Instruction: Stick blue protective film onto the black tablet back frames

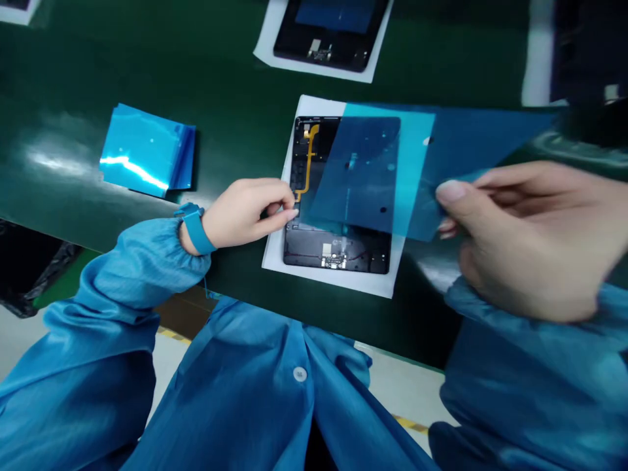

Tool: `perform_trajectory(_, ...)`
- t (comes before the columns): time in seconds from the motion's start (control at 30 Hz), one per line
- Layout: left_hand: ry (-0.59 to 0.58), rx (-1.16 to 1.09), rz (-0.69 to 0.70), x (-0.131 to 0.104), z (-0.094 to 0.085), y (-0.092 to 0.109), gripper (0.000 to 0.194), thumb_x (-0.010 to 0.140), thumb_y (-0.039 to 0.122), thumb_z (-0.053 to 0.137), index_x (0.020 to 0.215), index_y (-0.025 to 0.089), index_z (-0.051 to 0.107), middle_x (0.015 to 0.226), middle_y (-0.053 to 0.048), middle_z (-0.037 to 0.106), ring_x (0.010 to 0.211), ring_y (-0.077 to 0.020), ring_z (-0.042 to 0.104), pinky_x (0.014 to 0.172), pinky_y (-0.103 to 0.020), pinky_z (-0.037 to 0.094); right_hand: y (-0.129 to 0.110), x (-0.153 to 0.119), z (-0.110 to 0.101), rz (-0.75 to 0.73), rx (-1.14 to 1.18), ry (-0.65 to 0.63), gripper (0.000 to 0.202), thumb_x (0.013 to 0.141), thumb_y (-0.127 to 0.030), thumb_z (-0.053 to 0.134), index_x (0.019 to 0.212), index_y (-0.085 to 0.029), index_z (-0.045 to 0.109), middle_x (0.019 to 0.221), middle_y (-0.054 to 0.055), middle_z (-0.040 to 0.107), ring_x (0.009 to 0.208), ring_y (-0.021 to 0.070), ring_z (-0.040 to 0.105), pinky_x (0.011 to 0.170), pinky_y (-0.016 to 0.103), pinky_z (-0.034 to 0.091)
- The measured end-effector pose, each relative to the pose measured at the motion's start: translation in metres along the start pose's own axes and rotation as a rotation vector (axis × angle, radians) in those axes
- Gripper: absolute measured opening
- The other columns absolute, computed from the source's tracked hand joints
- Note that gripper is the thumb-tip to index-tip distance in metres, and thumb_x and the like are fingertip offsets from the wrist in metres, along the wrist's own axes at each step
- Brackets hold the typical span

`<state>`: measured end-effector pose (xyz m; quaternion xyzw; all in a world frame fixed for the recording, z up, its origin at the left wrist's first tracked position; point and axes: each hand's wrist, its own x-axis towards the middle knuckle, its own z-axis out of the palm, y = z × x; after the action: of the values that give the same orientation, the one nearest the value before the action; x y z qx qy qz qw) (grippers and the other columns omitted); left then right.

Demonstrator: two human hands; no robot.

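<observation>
An opened tablet [363,242] with a yellow flex cable [309,163] lies on a white sheet [343,282] in front of me. My left hand [252,210] rests at its left edge, thumb and forefinger drawn together; I cannot make out whether anything is between the tips. On the right, my right hand [520,222] pinches the near edge of a see-through blue film [471,144] between thumb and fingers. That film stretches leftward over much of the tablet, at a slant. Whether it touches the tablet, I cannot tell.
A stack of shiny blue films [140,150] lies left on the green table [230,85]. Beyond sits another opened tablet [338,52] on white paper. A dark device [589,52] is at the far right. The table's front edge runs just before my body.
</observation>
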<state>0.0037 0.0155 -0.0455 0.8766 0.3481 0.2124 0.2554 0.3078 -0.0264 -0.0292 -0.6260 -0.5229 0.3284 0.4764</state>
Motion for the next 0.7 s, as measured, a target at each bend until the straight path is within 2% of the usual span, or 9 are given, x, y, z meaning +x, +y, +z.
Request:
perform_trajectory(0.1, -0.053, 0.029, 0.144, -0.001, 0.01, -0.02, 0.018, 0.099, 0.03, 0.058, 0.09, 0.018, 0.069, 0.073, 0.0, 0.066, 0.067, -0.0121, 0.06, 0.065, -0.025, 0.044, 0.025, 0.015, 0.011, 0.232, 0.208, -0.074, 0.046, 0.052, -0.05, 0.101, 0.071, -0.018, 0.074, 0.049, -0.003, 0.058, 0.04, 0.0079, 0.048, 0.038, 0.022, 0.038)
perform_trajectory(0.2, -0.063, 0.039, 0.249, 0.002, 0.015, -0.027, 0.019, 0.099, 0.032, 0.06, 0.09, 0.02, 0.073, 0.077, -0.001, 0.071, 0.071, -0.0135, 0.062, 0.069, -0.028, 0.043, 0.037, 0.021, 0.018, 0.385, 0.271, -0.134, 0.05, 0.044, -0.049, 0.103, 0.068, -0.017, 0.073, 0.048, -0.002, 0.06, 0.041, 0.0069, 0.049, 0.037, 0.019, 0.039)
perform_trajectory(0.3, -0.065, -0.007, 0.291, 0.006, 0.015, -0.03, 0.017, 0.098, 0.031, 0.064, 0.088, 0.021, 0.075, 0.078, 0.0, 0.073, 0.072, -0.0135, 0.062, 0.068, -0.029, 0.041, 0.039, 0.021, 0.021, 0.384, 0.272, -0.152, 0.046, 0.049, -0.046, 0.102, 0.07, -0.017, 0.073, 0.051, -0.002, 0.063, 0.043, 0.0063, 0.052, 0.039, 0.017, 0.042)
perform_trajectory(0.53, -0.177, -0.112, 0.225, 0.008, 0.01, -0.03, 0.017, 0.097, 0.027, 0.062, 0.086, 0.022, 0.074, 0.074, 0.001, 0.073, 0.069, -0.0131, 0.06, 0.07, -0.031, 0.039, 0.046, 0.014, 0.019, 0.29, 0.127, -0.203, 0.023, 0.074, -0.033, 0.092, 0.077, -0.018, 0.074, 0.058, -0.003, 0.066, 0.045, 0.0068, 0.056, 0.042, 0.017, 0.047)
perform_trajectory(0.7, -0.172, -0.055, 0.243, 0.008, 0.011, -0.028, 0.019, 0.099, 0.025, 0.059, 0.087, 0.022, 0.073, 0.073, 0.002, 0.07, 0.069, -0.0132, 0.058, 0.07, -0.031, 0.039, 0.046, 0.01, 0.013, 0.239, 0.003, -0.194, 0.016, 0.077, -0.029, 0.089, 0.08, -0.02, 0.076, 0.059, -0.004, 0.066, 0.045, 0.0072, 0.056, 0.044, 0.019, 0.048)
